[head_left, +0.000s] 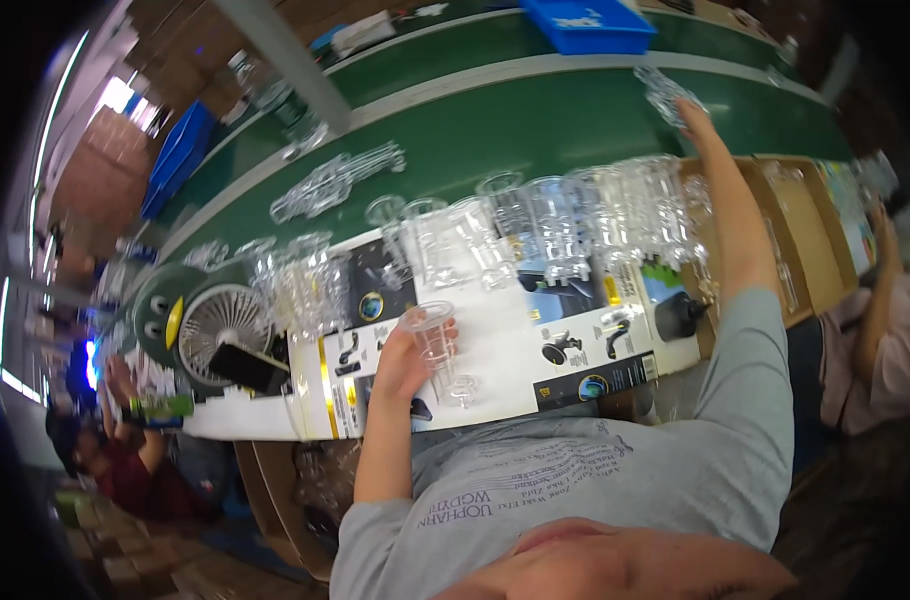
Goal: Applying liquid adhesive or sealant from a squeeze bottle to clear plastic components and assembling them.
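- Left hand (401,364): fingers curled around a clear cup-like piece (433,345), above the printed card sheet (500,385)
- Right hand (693,118): stretched far forward, fingers at a clear plastic cluster (662,92) over the green counter (535,120) (blur prevents telling how firmly it grips)
- Likely hazard: the row of clear pieces (550,220) between the hands could scatter if the right forearm swept back too low; the left hand's piece might slip, its wall looking smooth
- Containers: beyond the right hand, a blue tray (600,42) with small white items; right of that forearm, an open carton (815,240) with seemingly a few clear parts
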Demonstrator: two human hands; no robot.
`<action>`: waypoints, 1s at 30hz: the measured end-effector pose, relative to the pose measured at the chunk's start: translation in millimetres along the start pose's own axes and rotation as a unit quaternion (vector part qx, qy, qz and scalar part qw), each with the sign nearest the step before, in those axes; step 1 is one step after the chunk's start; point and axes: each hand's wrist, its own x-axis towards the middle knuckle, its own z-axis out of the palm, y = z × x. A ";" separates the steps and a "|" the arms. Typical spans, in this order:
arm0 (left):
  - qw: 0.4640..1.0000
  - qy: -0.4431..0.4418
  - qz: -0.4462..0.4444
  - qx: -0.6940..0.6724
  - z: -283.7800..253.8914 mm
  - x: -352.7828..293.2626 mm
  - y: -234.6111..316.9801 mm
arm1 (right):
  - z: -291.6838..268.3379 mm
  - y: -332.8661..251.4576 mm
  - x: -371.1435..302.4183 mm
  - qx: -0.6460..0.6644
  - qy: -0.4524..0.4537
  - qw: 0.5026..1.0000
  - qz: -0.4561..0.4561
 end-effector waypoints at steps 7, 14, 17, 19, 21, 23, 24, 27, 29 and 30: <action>0.995 -0.092 -0.027 0.033 14.0 21.7 -3.7 | -123.2 4.5 29.1 0.120 0.146 0.980 -0.065; 0.969 -0.091 -0.006 0.229 17.2 20.0 -10.2 | -231.4 -38.5 -5.8 0.352 0.007 0.922 -0.160; 0.965 -0.042 0.039 0.255 21.5 17.7 -15.3 | -286.7 -72.0 -90.5 0.297 0.016 0.936 -0.186; 0.949 0.000 0.060 0.309 21.7 10.5 -15.7 | -231.6 -67.7 -138.4 0.300 -0.017 0.936 -0.183; 0.932 0.018 0.069 0.356 19.3 8.0 -17.6 | -211.0 -64.6 -190.8 0.283 -0.016 0.939 -0.193; 0.917 0.024 0.065 0.393 24.5 7.6 -16.0 | -209.8 -59.1 -236.9 0.264 0.005 0.942 -0.206; 0.908 0.035 0.069 0.412 25.8 6.3 -15.0 | -206.5 -55.9 -259.2 0.256 0.013 0.943 -0.212; 0.876 0.014 0.049 0.480 33.9 0.3 -2.6 | -204.1 -42.5 -323.0 0.230 0.047 0.946 -0.226; 0.858 0.015 0.055 0.511 34.3 -4.3 4.6 | -196.5 -37.7 -360.2 0.211 0.070 0.946 -0.235; 0.823 0.032 0.093 0.559 30.0 -5.1 6.0 | -191.5 -35.4 -377.9 0.202 0.080 0.947 -0.239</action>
